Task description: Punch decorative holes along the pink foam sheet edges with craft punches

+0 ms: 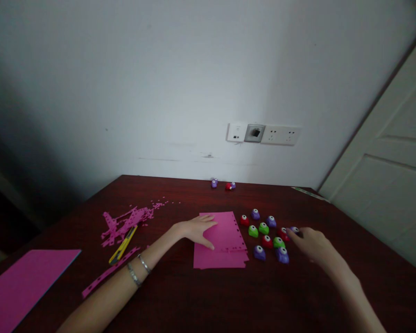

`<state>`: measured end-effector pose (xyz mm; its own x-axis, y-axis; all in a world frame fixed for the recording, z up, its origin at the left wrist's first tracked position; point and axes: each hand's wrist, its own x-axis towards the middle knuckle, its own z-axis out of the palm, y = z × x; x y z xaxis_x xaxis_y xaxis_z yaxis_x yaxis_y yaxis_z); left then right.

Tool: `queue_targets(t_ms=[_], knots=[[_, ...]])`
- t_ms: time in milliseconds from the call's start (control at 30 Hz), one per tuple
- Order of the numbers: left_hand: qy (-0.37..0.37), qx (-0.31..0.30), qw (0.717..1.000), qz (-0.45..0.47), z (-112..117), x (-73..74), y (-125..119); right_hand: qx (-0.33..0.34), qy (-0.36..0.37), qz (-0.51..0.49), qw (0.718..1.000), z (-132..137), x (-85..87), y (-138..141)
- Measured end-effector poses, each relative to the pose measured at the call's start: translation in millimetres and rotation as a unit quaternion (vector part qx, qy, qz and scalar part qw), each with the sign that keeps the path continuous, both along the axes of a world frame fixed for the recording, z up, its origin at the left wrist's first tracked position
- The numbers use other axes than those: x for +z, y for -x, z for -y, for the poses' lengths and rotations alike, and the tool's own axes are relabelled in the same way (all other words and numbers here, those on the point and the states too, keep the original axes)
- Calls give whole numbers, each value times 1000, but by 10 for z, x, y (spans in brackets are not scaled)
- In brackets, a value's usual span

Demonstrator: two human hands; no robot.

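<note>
My left hand (198, 229) lies spread on a small stack of pink paper sheets (225, 259), which have punched holes along the right edge. To the right stands a loose group of small craft punches shaped like one-eyed creatures, among them a red punch (244, 221), a green punch (253, 231) and a purple punch (260, 252). At the group's right end, my right hand (314, 243) has its thumb and fingers around another purple craft punch (293, 229). The curled fingers partly hide it.
Pink scraps (131, 222) with tiny cut-outs lie at the left, beside a yellow utility knife (123, 245) and a punched pink strip (107, 274). A large pink sheet (27, 282) is at the near left. More punches (229, 186) stand against the wall, below sockets (280, 135).
</note>
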<state>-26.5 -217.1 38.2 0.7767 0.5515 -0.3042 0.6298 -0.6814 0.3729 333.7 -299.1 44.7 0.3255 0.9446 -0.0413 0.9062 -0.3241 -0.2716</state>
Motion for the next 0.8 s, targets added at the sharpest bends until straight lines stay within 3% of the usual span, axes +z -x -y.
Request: queue_targets(t_ms=[133, 500, 733, 800], knots=[[0, -2, 1000, -6, 8, 17, -2, 0, 84, -62, 994, -42, -138, -179], [-7, -1, 1000, 0, 35, 58, 0, 20, 99, -95, 990, -47, -222, -145], [3, -4, 1000, 5, 29, 55, 3, 12, 104, -123, 987, 23, -143, -186], [5, -6, 1000, 18, 38, 63, -5, 4, 67, -97, 993, 51, -76, -196]])
